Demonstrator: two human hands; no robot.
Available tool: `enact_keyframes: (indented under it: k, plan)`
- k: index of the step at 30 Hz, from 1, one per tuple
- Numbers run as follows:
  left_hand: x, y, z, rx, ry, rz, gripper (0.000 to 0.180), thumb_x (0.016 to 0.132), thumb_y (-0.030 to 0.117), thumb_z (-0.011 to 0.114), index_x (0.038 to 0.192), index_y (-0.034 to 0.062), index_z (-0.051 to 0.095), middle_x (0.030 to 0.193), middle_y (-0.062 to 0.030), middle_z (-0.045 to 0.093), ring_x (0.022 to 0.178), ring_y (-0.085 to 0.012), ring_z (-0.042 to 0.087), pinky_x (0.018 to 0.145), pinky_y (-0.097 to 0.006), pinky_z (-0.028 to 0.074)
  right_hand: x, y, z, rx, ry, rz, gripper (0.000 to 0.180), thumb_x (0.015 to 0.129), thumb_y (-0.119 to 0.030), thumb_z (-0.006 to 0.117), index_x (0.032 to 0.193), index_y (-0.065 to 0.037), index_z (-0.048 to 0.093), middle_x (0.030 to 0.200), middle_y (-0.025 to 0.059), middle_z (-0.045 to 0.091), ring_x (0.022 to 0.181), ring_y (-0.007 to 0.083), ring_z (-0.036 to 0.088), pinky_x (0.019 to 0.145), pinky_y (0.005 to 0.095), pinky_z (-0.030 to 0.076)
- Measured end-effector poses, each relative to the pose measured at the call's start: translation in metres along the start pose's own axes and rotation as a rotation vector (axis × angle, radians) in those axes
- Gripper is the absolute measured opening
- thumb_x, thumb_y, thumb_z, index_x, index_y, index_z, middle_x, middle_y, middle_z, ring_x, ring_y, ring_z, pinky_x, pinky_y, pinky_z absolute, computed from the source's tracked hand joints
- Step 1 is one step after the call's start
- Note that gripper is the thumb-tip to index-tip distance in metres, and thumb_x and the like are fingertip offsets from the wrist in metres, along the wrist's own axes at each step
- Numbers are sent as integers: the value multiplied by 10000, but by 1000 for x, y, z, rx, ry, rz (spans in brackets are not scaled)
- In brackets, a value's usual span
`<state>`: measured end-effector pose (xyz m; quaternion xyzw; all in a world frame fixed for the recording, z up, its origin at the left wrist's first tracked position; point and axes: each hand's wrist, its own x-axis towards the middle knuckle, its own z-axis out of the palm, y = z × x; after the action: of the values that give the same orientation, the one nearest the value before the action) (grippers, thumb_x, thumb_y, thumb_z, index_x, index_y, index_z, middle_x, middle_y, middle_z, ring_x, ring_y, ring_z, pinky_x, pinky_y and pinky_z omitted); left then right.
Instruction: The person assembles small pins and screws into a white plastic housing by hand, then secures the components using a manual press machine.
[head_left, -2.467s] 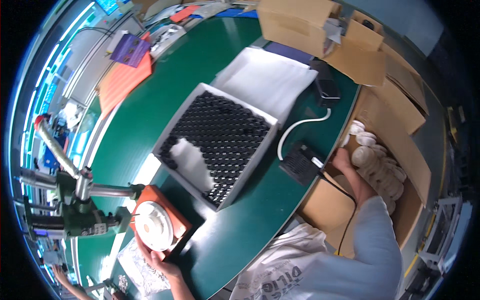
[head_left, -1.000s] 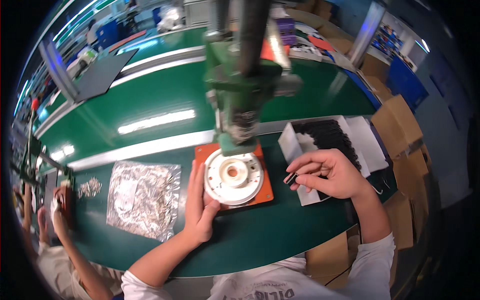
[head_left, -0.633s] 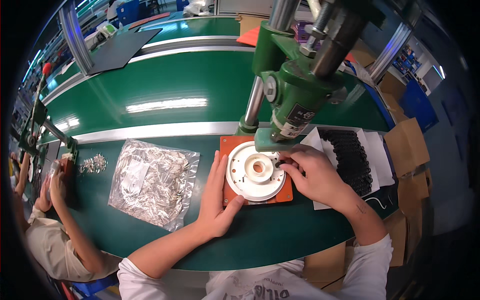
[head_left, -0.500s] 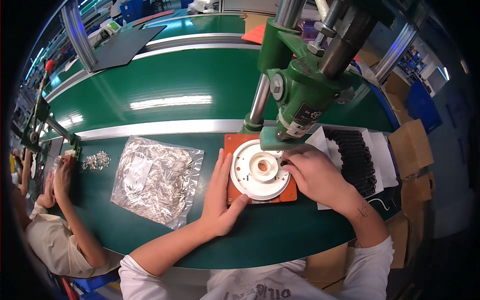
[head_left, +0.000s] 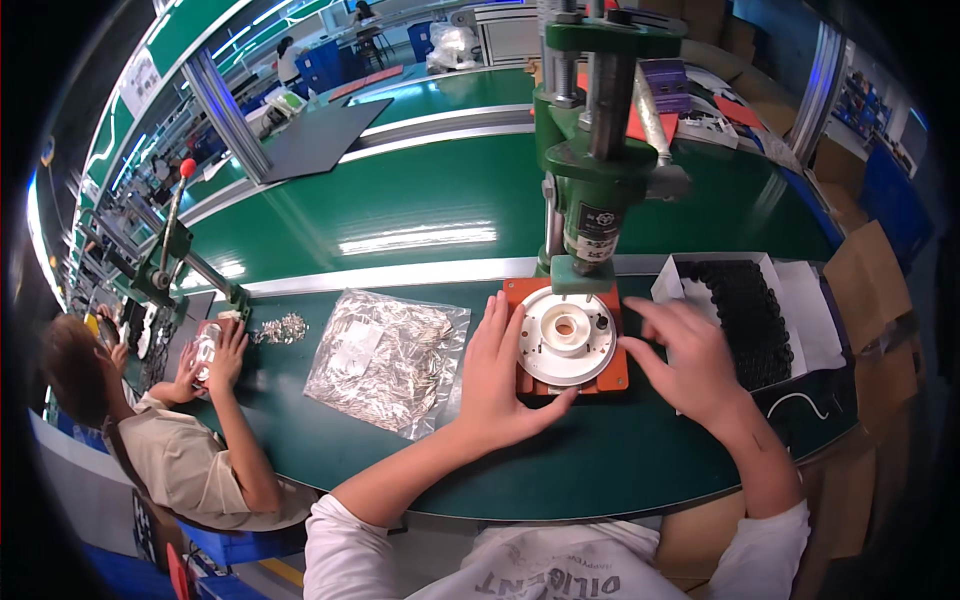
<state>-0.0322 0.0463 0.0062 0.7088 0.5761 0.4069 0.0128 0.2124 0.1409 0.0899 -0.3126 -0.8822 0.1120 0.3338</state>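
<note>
A white round plastic part [head_left: 568, 371] with a raised ring at its centre lies on an orange fixture plate [head_left: 613, 379]. Near the ring's right side, a small black piece [head_left: 602, 323] stands on the white part. My left hand [head_left: 492, 385] lies open along the left rim, fingers stretched out and thumb spread toward the near edge. Just right of the plate is my right hand [head_left: 692, 362], apart from the white part, with thumb and fingers parted and nothing visible between them. Over the far rim hangs the green head of a bench press [head_left: 584, 272].
Left of the plate lies a clear bag of small silvery metal pieces [head_left: 385, 360], with a loose pile [head_left: 280, 328] beyond. A white box of black parts [head_left: 745, 320] stands right, beside a white cord [head_left: 800, 402]. A co-worker [head_left: 185, 450] sits at far left by another press.
My right hand has drawn back to the right from the white part, its fingers opening. The black piece is left on the part. The head view has shifted, showing more of the co-worker.
</note>
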Motion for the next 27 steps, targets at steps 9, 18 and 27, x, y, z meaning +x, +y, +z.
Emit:
enact_keyframes:
  k: [9, 18, 27]
  plan:
    - [50, -9, 9, -66, -117, 216, 1089, 640, 391, 1007, 1486, -35, 470, 1432, -295, 528, 1347, -502, 506, 1140, -559, 415, -247, 117, -147, -298, 1247, 535, 233, 1066, -119, 654, 1230, 32, 721, 1136, 117, 766, 963, 159, 715, 810, 252, 557]
    - [45, -40, -17, -421, -304, -200, 1070, 690, 261, 896, 1583, -63, 405, 1617, -218, 462, 1518, -346, 418, 1264, -465, 282, -386, 206, -84, -111, 787, 857, 587, 1006, -8, 592, 1559, -143, 453, 793, 45, 610, 648, 112, 570, 578, 283, 462]
    - [28, -34, -18, -438, -391, -220, 1043, 729, 355, 819, 1592, -61, 406, 1615, -214, 457, 1491, -327, 438, 1248, -458, 300, -464, 209, -8, -593, 971, 939, 261, 998, -44, 593, 1253, -12, 546, 1062, 213, 661, 929, 409, 683, 808, 441, 551]
